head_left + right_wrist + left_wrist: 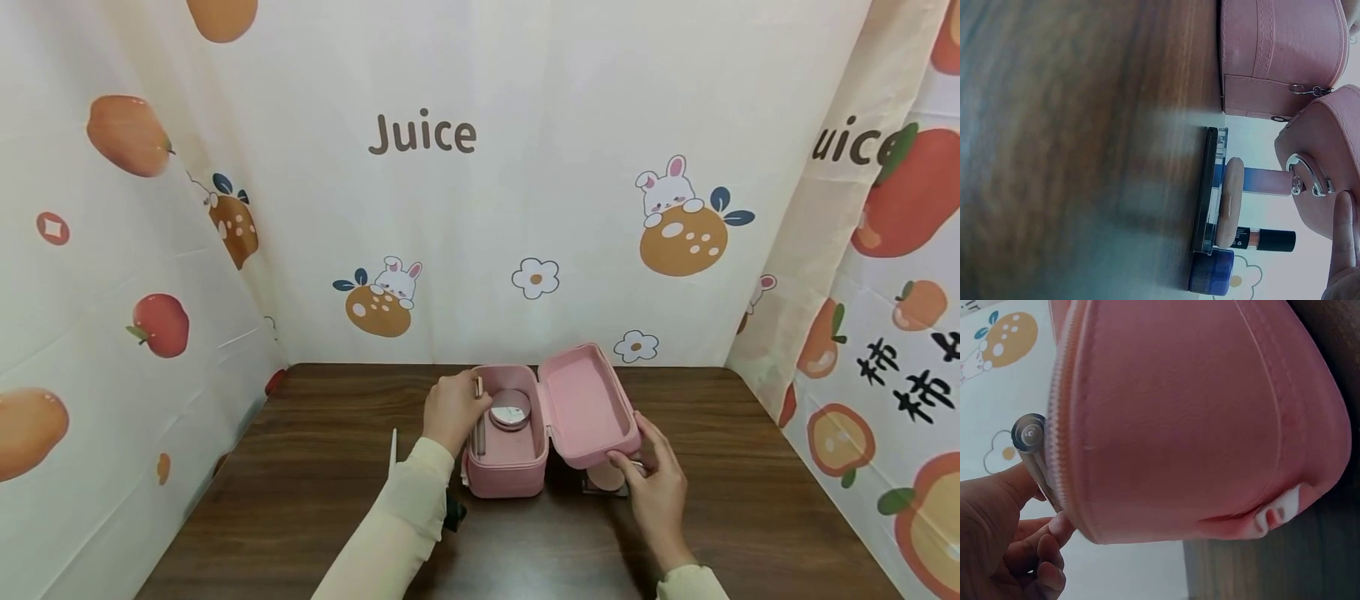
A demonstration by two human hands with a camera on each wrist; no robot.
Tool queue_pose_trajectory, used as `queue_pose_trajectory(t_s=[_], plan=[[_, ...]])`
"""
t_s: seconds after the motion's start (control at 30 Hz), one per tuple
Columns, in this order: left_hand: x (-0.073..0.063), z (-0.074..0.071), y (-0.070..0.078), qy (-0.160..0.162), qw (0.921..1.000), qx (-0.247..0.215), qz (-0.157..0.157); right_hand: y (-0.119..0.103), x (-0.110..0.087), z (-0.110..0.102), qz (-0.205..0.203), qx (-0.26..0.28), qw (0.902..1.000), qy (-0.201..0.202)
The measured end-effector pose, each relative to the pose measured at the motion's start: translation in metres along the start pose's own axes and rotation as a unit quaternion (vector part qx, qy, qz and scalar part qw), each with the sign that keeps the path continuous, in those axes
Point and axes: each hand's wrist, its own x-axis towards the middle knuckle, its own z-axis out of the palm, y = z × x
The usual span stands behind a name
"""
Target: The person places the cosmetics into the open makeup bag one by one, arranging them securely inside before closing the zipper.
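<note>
A pink zippered cosmetic case (506,481) stands on the table, its lid (588,404) swung out to the right. At the case's left rim my left hand (452,408) pinches a slim stick (1034,453) with a round, ringed end. The stick's lower part is hard to make out inside the case. A round, shiny-topped container (510,410) lies in the case. My right hand (656,479) holds the lid's near right corner, thumb at its edge. In the right wrist view, a silver handle (1310,175) shows on the lid's outside.
Beneath the lid are a flat black compact (1205,194), a beige puff (1230,203), a blue-pink tube (1267,181), a black-capped lipstick (1275,240) and a blue jar (1211,273). Near my left sleeve lie a white stick (393,450) and a dark green object (453,511). A printed curtain borders the table.
</note>
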Motion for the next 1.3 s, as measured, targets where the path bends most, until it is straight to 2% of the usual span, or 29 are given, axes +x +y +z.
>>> queue_pose_trajectory(t_s=[0.2, 0.63, 0.83, 1.0, 1.1, 1.3], plan=[[-0.001, 0.006, -0.003, -0.013, 0.9999, 0.001, -0.005, 0.002, -0.001, -0.001, -0.006, 0.012, 0.9999, -0.005], [0.003, 0.015, 0.005, -0.037, 0.9989, 0.028, -0.002, 0.004, 0.0, 0.0, -0.005, 0.011, 0.9999, -0.004], [0.002, 0.019, 0.01, -0.04, 0.9954, 0.086, 0.008, -0.001, 0.001, 0.0, -0.007, 0.005, 1.0, 0.001], [0.0, 0.024, 0.012, -0.028, 0.9901, 0.137, 0.015, -0.022, 0.002, -0.001, -0.017, -0.006, 0.9998, 0.003], [0.001, 0.027, 0.013, -0.023, 0.9881, 0.151, 0.018, -0.031, 0.002, -0.002, -0.023, -0.003, 0.9997, 0.003], [0.001, 0.031, 0.012, -0.015, 0.9851, 0.169, 0.027, -0.035, 0.001, -0.001, -0.017, 0.001, 0.9998, 0.006]])
